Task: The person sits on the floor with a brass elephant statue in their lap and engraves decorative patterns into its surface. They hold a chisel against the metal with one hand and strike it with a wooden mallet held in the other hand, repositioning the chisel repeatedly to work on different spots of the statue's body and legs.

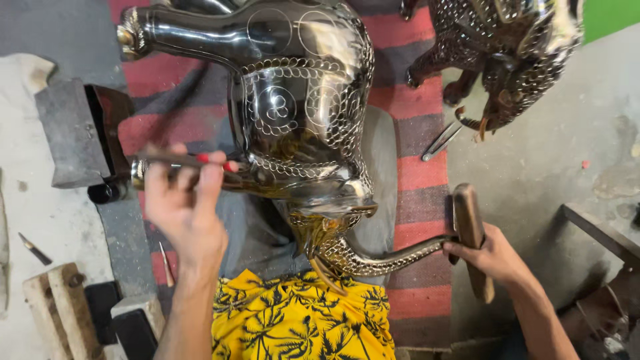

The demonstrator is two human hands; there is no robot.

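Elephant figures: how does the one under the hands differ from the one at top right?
The near elephant figure lies on its side, filling the view; the far elephant figure is cropped by the frame. The left hand grips the near one's leg; nothing touches the far one. Both are dark with silvery inlaid scrollwork.

two metal elephants, one wooden mallet, two hands, one striped rug.

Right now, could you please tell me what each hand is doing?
Left hand: closed on the elephant's leg.
Right hand: closed on a wooden mallet, by the trunk.
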